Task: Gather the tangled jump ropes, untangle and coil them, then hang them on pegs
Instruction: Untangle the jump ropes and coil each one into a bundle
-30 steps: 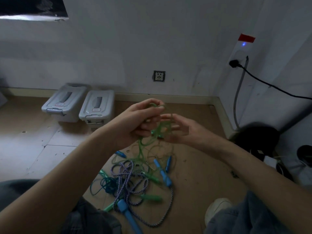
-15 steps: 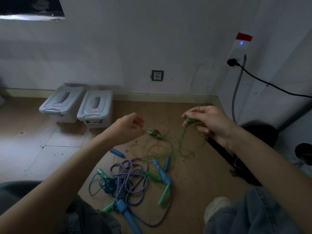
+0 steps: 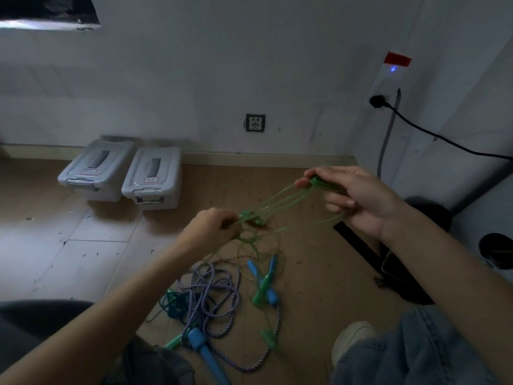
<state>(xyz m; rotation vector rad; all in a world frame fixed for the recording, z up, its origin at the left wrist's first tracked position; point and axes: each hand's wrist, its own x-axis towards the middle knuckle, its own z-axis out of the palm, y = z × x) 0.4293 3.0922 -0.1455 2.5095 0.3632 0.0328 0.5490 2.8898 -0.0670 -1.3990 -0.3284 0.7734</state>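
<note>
Cord of the green jump rope [image 3: 280, 202] looks thin, light and springy, stretched above the floor between my pinching left hand [image 3: 211, 229] and right hand [image 3: 352, 195], so I'd grip its handles.

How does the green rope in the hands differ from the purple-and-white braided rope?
The green rope is thin and translucent, held stretched between both hands above the floor; the braided rope is thicker, striped, and lies loosely looped on the floor, untouched. Both are jump ropes not yet coiled.
</note>
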